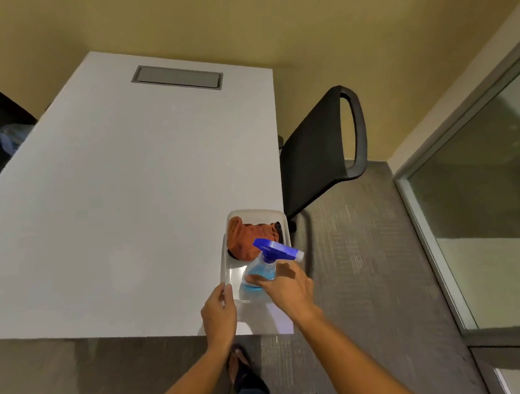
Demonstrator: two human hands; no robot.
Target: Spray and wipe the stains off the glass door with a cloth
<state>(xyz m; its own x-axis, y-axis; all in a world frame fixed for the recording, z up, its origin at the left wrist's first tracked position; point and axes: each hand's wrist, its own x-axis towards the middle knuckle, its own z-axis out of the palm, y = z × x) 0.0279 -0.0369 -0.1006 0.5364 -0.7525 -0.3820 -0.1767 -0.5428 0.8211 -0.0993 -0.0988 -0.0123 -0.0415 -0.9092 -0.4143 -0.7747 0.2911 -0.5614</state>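
Note:
A clear plastic bin (255,212) stands at the near right corner of the white table (115,190). An orange cloth (249,238) lies crumpled in its far half. A spray bottle (264,268) with blue liquid and a blue trigger head stands in the near half. My right hand (284,288) wraps around the bottle's body. My left hand (218,313) grips the bin's near left rim. The glass door (490,198) is at the right, in a grey frame.
A black office chair (320,150) stands at the table's right side, between the table and the glass door. A grey cable hatch (177,77) is set into the far end of the table. Grey carpet (362,251) covers the floor. My sandalled foot (240,362) shows below the table edge.

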